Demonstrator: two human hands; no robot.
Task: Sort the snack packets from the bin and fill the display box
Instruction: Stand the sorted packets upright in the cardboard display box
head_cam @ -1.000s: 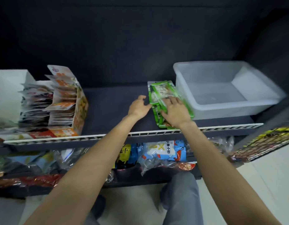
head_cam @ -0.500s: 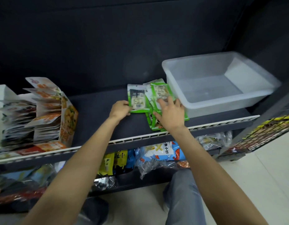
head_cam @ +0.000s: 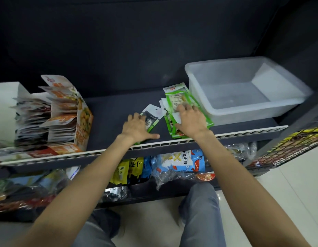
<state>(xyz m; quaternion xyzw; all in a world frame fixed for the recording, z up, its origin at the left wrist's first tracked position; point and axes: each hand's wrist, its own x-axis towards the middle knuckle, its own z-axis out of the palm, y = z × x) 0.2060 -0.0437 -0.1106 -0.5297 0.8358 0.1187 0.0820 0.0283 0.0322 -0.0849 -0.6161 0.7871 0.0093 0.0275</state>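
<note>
Dim shelf, soft blur, wide-angle edge distortion

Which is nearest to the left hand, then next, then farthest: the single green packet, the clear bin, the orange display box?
1. Green packet: under the left hand.
2. Orange display box: to its left.
3. Clear bin: far right, beyond the right hand.

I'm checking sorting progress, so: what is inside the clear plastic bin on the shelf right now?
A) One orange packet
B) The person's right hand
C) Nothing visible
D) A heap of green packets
C: the clear plastic bin shows only its bare floor, while the green packets lie on the shelf beside it under the right hand.
</note>
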